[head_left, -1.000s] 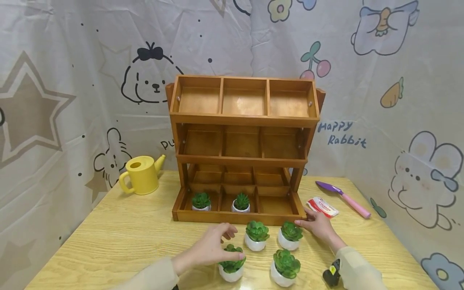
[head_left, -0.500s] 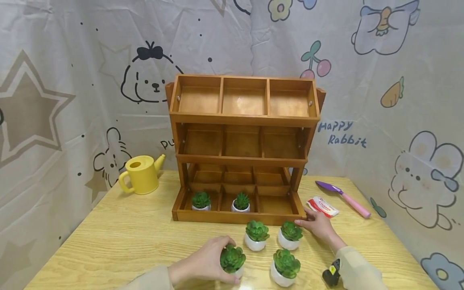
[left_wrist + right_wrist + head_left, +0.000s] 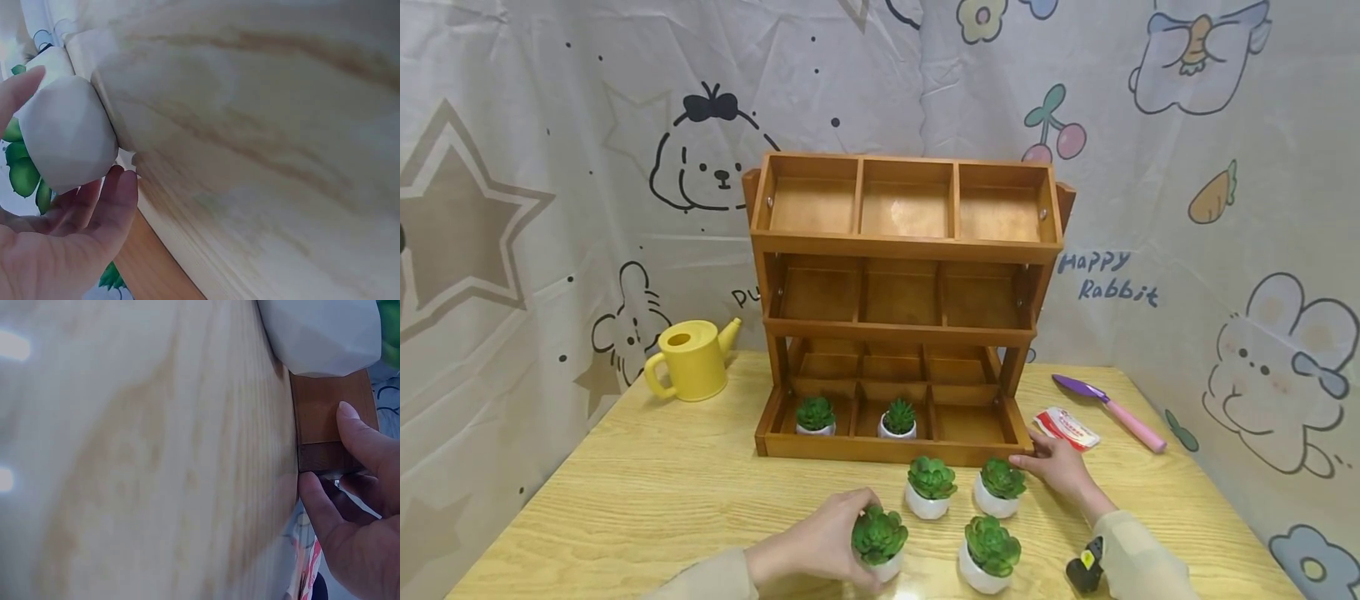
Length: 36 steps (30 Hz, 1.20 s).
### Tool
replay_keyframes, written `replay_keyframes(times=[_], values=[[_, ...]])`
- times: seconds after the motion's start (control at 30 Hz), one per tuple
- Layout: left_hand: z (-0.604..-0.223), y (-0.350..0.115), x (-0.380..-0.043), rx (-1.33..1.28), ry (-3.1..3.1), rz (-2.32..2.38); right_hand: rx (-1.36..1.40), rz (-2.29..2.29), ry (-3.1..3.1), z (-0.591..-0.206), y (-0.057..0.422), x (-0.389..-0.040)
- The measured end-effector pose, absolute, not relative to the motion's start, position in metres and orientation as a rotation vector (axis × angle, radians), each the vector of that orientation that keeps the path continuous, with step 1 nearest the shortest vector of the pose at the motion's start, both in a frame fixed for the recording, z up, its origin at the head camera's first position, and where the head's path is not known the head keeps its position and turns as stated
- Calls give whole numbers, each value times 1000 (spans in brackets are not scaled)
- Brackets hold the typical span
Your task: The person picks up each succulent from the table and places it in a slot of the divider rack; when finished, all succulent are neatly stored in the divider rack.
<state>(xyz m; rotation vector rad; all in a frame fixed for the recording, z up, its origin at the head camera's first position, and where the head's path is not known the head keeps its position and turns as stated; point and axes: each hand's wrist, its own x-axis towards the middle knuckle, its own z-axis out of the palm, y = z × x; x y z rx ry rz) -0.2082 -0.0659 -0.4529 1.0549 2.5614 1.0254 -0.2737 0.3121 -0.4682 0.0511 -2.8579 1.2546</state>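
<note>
A: How far along does it look?

B: Partway, I'd judge. In the brown wooden tiered rack (image 3: 907, 244), a dark-green rosette plant in a white pot (image 3: 816, 415) sits in the lowest front row's left compartment, and a spiky green plant in a white pot (image 3: 898, 419) in the middle one.

A: And the hands?

B: The left hand (image 3: 827, 537) curves its thumb and fingers round a leafy green succulent in a white faceted pot (image 3: 878, 533), in front of the rack (whether its base touches the pale wooden table (image 3: 662, 483), I cannot tell). The right hand (image 3: 1063, 473) grips the rack's right front corner, thumb on the front board.

A: What's left?

B: Probably that one, plus three similar white-potted green succulents on the table: the back-left one (image 3: 931, 487), the back-right one (image 3: 999, 487) and the front-right one (image 3: 990, 554).

A: Other containers?

B: A yellow plastic watering can (image 3: 692, 367) stands left of the rack; its contents don't show.
</note>
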Motion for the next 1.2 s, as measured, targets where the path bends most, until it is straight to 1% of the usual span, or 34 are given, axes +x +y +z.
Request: replay_keyframes(times=[0.17, 0.8, 1.2], values=[[-454, -67, -208, 1086, 2569, 1007, 54, 1261, -2856, -467, 312, -273], [-456, -70, -213, 1062, 2498, 1094, 40, 1252, -2873, -466, 312, -273], [-458, -71, -212, 1154, 2490, 1133, 38, 1249, -2882, -466, 312, -274]])
